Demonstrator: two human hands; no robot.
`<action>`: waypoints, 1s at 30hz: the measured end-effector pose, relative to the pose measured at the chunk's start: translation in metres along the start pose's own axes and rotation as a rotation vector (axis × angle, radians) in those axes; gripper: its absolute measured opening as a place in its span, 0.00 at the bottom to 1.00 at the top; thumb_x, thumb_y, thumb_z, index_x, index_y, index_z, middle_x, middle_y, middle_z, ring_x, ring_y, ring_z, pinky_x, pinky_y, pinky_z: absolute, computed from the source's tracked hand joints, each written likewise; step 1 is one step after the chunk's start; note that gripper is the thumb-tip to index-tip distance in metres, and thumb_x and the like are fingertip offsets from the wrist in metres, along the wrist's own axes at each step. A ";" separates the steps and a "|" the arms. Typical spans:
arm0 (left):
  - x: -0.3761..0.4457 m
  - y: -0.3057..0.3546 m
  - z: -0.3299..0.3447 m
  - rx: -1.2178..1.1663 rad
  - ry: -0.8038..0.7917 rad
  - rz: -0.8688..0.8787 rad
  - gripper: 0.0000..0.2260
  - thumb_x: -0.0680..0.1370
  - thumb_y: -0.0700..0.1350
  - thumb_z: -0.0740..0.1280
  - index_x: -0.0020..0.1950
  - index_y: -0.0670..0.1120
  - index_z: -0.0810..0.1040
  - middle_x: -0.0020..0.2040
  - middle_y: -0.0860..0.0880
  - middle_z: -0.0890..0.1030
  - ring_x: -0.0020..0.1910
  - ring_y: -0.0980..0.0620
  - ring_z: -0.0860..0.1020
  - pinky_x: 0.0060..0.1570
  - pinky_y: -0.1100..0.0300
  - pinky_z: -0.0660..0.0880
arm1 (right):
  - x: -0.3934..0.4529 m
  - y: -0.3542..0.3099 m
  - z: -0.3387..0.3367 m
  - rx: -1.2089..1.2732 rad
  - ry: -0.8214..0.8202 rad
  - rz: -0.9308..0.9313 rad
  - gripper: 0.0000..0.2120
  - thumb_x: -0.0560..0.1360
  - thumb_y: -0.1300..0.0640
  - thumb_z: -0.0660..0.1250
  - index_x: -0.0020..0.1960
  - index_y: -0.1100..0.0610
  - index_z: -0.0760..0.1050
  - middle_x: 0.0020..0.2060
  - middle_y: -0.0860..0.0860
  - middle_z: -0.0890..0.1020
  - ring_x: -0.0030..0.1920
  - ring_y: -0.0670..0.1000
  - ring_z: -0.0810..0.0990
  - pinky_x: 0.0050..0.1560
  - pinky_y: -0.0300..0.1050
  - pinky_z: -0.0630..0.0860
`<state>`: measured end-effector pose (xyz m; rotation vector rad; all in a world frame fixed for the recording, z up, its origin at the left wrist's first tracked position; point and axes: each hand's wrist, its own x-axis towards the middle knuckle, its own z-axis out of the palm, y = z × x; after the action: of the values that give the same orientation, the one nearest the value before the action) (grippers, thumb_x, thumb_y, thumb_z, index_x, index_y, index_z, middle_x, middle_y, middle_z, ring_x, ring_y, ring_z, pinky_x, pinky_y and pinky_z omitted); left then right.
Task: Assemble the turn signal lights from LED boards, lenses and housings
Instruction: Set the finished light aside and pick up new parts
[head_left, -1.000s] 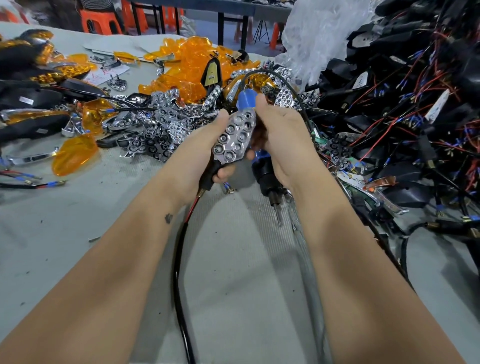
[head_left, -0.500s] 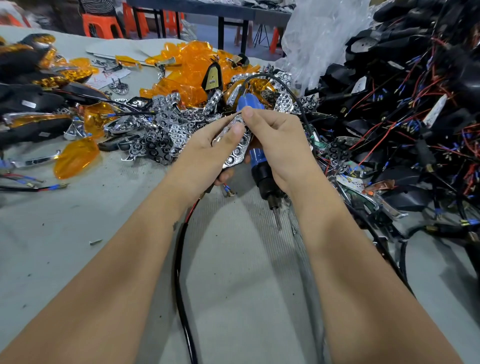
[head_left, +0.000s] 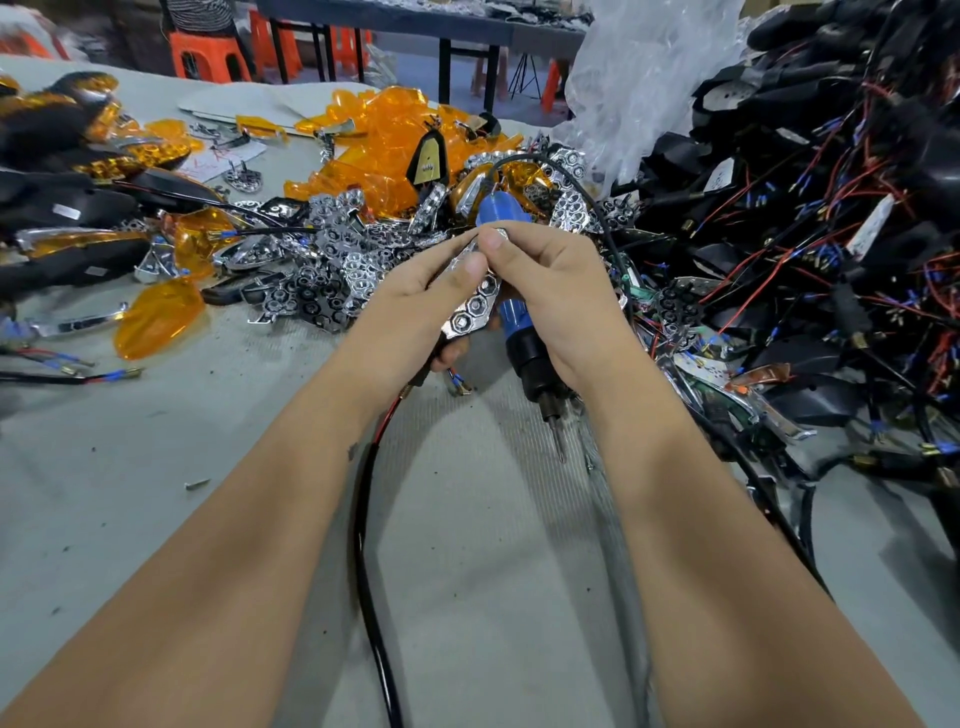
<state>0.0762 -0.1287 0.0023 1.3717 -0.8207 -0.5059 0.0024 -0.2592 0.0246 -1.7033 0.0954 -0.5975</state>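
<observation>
— grey cloth covers the desk (head_left: 156, 519), and we have heaps all round us: amber lenses (head_left: 384, 140) at the back, loose chrome reflectors (head_left: 332, 270) in the middle, black housings with red and blue wires (head_left: 810, 249) stacked on our right.

— and the piece we're building?

— it's up off the desk, between both hands. our left hand (head_left: 415, 306) curls its grip round the housing from below, thumb lying on the chrome reflector (head_left: 475, 306) that sits on top. its black lead (head_left: 363, 545) hangs down toward us.

— and the right?

— our right hand (head_left: 550, 291) has its grip closed round the blue electric screwdriver (head_left: 517, 322), bit pointing down and idle, while its thumb and forefinger pinch the reflector's far tip (whether a screw is in that pinch, we cannot tell).

— so we're seating the reflector, we'd judge.

— likely. to do it well, we should press evenly along its length so it drops flat into the housing, not cocked at one end. keep the lead clear of the edge so it isn't trapped. only then swing the driver round, holding the bit square to the hole, with the left hand steadying the housing.
</observation>
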 end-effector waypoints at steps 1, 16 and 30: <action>0.000 -0.001 0.000 -0.047 -0.004 -0.014 0.15 0.81 0.59 0.62 0.66 0.60 0.77 0.51 0.54 0.83 0.28 0.53 0.70 0.26 0.65 0.67 | 0.000 0.000 0.000 0.009 0.011 0.015 0.10 0.82 0.59 0.64 0.55 0.62 0.82 0.45 0.68 0.80 0.41 0.57 0.75 0.33 0.44 0.74; 0.000 -0.002 0.002 -0.001 0.066 -0.063 0.20 0.80 0.64 0.57 0.66 0.57 0.76 0.44 0.52 0.80 0.26 0.54 0.70 0.26 0.63 0.66 | -0.001 -0.001 0.007 -0.099 0.141 -0.004 0.13 0.81 0.58 0.65 0.51 0.68 0.81 0.37 0.66 0.77 0.38 0.54 0.71 0.36 0.47 0.76; 0.001 -0.002 -0.005 -0.021 -0.002 0.031 0.10 0.81 0.54 0.62 0.58 0.53 0.80 0.47 0.57 0.82 0.31 0.56 0.74 0.31 0.66 0.71 | 0.000 -0.004 -0.002 -0.108 0.008 -0.006 0.11 0.80 0.57 0.68 0.54 0.67 0.78 0.44 0.68 0.77 0.45 0.53 0.75 0.49 0.52 0.78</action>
<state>0.0808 -0.1265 0.0009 1.3376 -0.8352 -0.4906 0.0003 -0.2603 0.0282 -1.8065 0.1303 -0.6123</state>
